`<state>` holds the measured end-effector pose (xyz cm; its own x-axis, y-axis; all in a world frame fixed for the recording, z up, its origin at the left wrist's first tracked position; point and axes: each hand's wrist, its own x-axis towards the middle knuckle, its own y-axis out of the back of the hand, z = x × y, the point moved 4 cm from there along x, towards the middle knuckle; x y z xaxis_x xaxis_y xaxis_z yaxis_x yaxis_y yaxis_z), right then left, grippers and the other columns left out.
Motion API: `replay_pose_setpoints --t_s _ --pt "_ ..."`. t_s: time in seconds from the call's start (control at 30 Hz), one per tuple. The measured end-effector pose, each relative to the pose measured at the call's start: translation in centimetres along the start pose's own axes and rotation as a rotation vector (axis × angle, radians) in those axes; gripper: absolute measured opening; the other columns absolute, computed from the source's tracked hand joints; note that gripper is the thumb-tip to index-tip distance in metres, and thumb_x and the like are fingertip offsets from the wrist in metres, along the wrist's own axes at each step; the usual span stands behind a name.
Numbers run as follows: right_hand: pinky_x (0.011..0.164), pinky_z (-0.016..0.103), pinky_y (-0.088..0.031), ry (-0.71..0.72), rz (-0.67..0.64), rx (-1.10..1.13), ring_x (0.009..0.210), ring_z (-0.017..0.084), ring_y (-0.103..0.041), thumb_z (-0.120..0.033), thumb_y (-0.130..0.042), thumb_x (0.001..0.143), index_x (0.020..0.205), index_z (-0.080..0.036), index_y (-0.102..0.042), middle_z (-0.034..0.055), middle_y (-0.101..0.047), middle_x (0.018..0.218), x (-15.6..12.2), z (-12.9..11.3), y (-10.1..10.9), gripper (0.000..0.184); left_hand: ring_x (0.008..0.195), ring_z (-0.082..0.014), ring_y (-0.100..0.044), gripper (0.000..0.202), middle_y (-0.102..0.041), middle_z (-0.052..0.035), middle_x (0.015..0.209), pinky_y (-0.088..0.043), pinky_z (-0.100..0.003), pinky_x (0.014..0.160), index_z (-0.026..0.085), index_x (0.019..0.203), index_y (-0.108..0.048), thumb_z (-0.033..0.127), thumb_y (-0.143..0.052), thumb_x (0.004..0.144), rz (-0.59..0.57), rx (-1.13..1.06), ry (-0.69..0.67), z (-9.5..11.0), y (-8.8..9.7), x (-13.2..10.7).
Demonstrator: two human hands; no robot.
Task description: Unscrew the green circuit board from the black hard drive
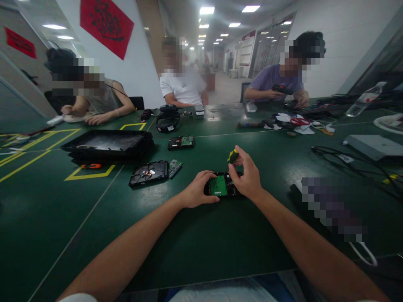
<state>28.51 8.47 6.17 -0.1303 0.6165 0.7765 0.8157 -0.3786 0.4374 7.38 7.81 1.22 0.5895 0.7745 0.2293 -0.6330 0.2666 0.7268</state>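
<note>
A hard drive (219, 186) lies on the green table in front of me, its green circuit board facing up. My left hand (200, 189) grips the drive's left end, thumb on the near edge and fingers on the far edge. Over the drive's right part, my right hand (247, 174) holds a short screwdriver (233, 156) by its black and yellow handle. The fingers hide the shaft and tip, so I cannot tell whether it touches the drive.
An opened hard drive (149, 173) with a loose circuit board (175, 167) lies left, another drive (181, 142) beyond it. Stacked black trays (108, 144) stand farther left. Cables (355, 163), a grey box (374, 147) and a bottle (365, 100) are at right. Three people sit opposite.
</note>
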Motion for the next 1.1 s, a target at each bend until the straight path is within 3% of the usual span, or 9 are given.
replay_pose_setpoints --t_s 0.2,0.4,0.57,0.73,0.9,1.1 --pt "0.082 0.047 -0.064 -0.005 0.033 -0.037 0.081 0.021 -0.067 -0.032 -0.068 0.095 0.155 -0.033 -0.039 0.0092 -0.063 0.123 -0.07 0.26 0.11 0.067 0.142 -0.0377 -0.044 0.084 -0.047 -0.0151 0.149 -0.038 -0.058 0.121 0.023 0.142 -0.051 0.051 -0.088 0.072 -0.010 -0.002 0.008 0.13 0.05 0.03" --pt "0.088 0.047 -0.063 0.011 -0.004 -0.003 0.094 0.023 -0.069 -0.026 -0.061 0.098 0.158 -0.033 -0.035 0.0100 -0.061 0.129 0.05 -0.04 0.15 0.066 0.142 -0.0372 -0.044 0.084 -0.047 -0.0151 0.150 -0.039 -0.058 0.121 0.023 0.142 -0.051 0.051 -0.088 0.072 -0.009 -0.010 0.013 0.05 0.05 -0.03" --pt "0.080 0.043 -0.064 0.015 0.022 0.007 0.093 0.023 -0.068 -0.029 -0.067 0.095 0.154 -0.033 -0.040 0.0091 -0.062 0.121 0.11 -0.05 0.24 0.065 0.142 -0.0370 -0.043 0.084 -0.047 -0.0153 0.150 -0.039 -0.057 0.121 0.022 0.142 -0.051 0.052 -0.088 0.072 -0.006 -0.009 0.008 -0.11 -0.02 -0.04" --pt "0.088 0.047 -0.064 -0.005 -0.004 0.015 0.096 0.024 -0.070 -0.028 -0.062 0.098 0.157 -0.033 -0.037 0.0106 -0.063 0.131 0.03 -0.06 0.14 0.064 0.142 -0.0364 -0.043 0.085 -0.047 -0.0159 0.149 -0.038 -0.055 0.121 0.021 0.142 -0.051 0.052 -0.088 0.072 -0.009 -0.008 0.013 0.00 0.02 -0.02" --pt "0.081 0.045 -0.065 0.012 0.015 0.007 0.094 0.024 -0.069 -0.030 -0.065 0.097 0.155 -0.034 -0.039 0.0094 -0.064 0.126 0.10 -0.18 0.25 0.064 0.142 -0.0364 -0.044 0.083 -0.047 -0.0154 0.149 -0.039 -0.056 0.121 0.022 0.141 -0.051 0.051 -0.088 0.072 -0.007 -0.011 0.000 0.25 0.11 -0.01" --pt "0.089 0.047 -0.064 -0.010 -0.006 0.032 0.094 0.023 -0.071 -0.027 -0.062 0.098 0.157 -0.033 -0.036 0.0098 -0.063 0.132 0.00 -0.01 0.08 0.065 0.141 -0.0360 -0.045 0.084 -0.048 -0.0155 0.149 -0.039 -0.055 0.121 0.021 0.141 -0.052 0.051 -0.088 0.072 -0.001 -0.011 0.008 0.11 0.01 0.00"
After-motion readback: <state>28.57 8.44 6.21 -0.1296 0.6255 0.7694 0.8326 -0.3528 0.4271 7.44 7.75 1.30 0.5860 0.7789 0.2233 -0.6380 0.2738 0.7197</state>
